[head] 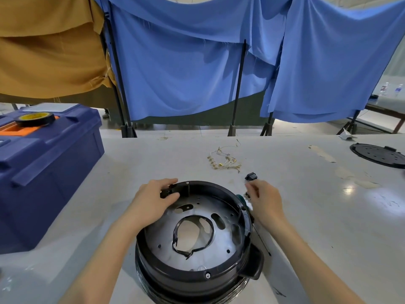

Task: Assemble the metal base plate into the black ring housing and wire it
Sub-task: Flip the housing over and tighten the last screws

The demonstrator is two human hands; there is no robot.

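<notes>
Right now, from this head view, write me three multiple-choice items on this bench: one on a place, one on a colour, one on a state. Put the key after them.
1. Where does the tape roll lie?
A. on the floor
B. on the toolbox
C. in a drawer

2. What colour is the cloth hung straight ahead?
A. red
B. white
C. blue

3. What is the left hand doing?
A. gripping the far rim of the black ring housing
B. lying flat on the bench
C. holding up a hammer

Key: 1 B, the roll sits on the toolbox lid at the left; 2 C, blue folds fill the view ahead; 3 A, its fingers and thumb close on the rim.
</notes>
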